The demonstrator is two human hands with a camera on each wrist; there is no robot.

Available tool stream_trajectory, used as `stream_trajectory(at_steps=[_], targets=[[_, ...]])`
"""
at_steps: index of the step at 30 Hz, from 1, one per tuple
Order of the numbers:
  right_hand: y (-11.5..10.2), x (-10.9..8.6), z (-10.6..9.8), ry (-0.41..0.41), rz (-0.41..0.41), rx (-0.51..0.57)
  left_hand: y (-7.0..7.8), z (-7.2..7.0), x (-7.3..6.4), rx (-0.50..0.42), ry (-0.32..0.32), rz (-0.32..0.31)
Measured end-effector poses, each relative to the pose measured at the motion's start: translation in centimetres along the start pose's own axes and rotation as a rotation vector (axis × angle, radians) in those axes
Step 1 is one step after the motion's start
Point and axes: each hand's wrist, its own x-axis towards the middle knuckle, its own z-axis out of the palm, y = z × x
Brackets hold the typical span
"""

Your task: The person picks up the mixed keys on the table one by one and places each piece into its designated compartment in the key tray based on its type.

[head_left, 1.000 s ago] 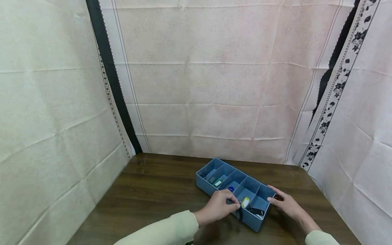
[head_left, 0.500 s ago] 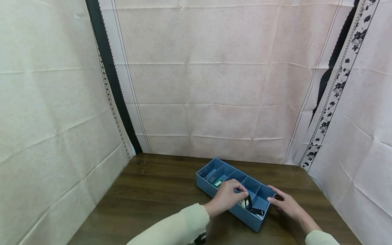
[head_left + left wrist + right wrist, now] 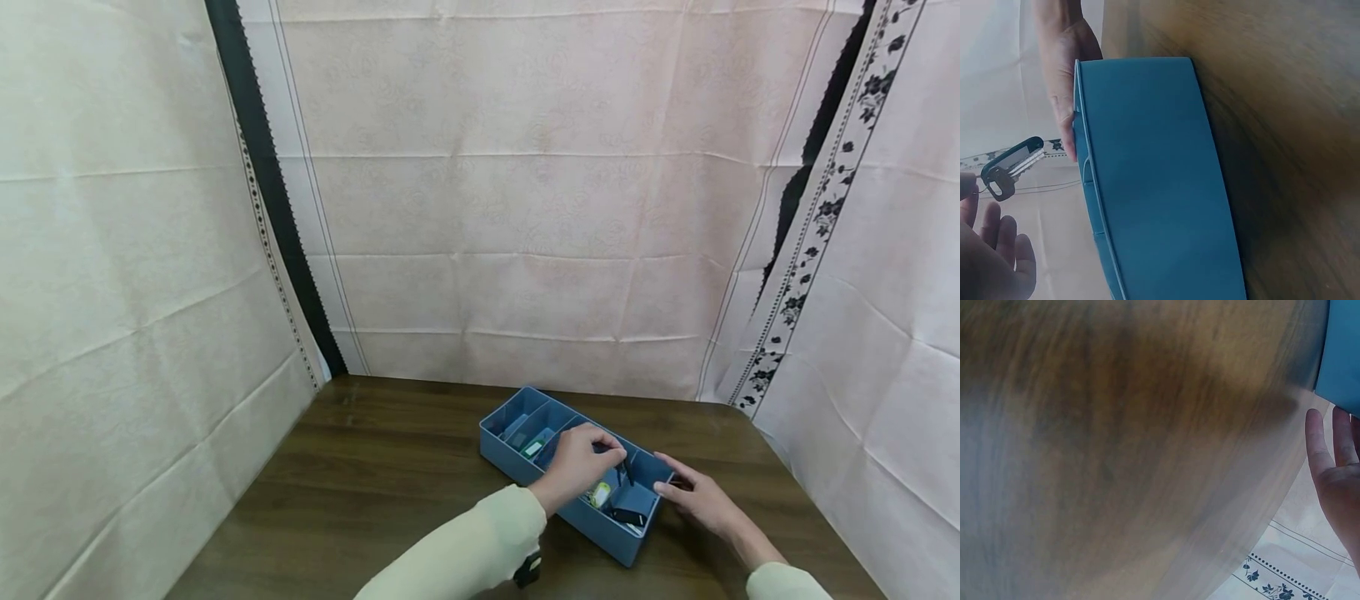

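Note:
My left hand point(image 3: 579, 460) is over the middle of a blue compartment box point(image 3: 600, 533). Between thumb and forefinger it pinches the ring of a key point(image 3: 1002, 182) with a dark oblong key tag point(image 3: 1034, 144), which hang above the rim; the other fingers are loosely bent. At the box's right end, my right hand point(image 3: 705, 504) rests against the rim with fingers extended. Inside the box a yellow tag point(image 3: 600, 494) and a black tag point(image 3: 628, 517) lie toward the near right, and a green-and-white tag point(image 3: 533, 449) lies farther left. The left hand hides part of the middle compartments.
The box stands at an angle on a brown wooden table point(image 3: 360, 500), toward its right side. Pale cloth point(image 3: 487, 208) hangs behind the table and on both sides, with a dark strip point(image 3: 277, 192) at the left corner.
My left hand has lifted the key and tag from the box's near edge and carried them right and away over the compartments. The right hand and box have stayed put.

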Motion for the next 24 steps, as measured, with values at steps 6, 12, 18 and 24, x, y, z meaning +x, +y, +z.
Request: stream_trajectory(at_steps=[6,12,18,24], targets=[[0.2,0.1,-0.1,-0.003,-0.008,0.016,-0.3,1.5,0.9,-0.017,0.016,-0.025],[0.2,-0.1,0.1,0.005,-0.031,0.014,-1.1,3.1,1.3,0.003,0.036,-0.060],[0.0,-0.1,0.2,0.007,-0.015,0.006,-1.6,4.0,1.4,0.042,0.021,-0.096],[0.1,-0.1,0.0,0.006,-0.012,0.012,-1.5,4.2,1.3,0.101,-0.028,-0.069]])
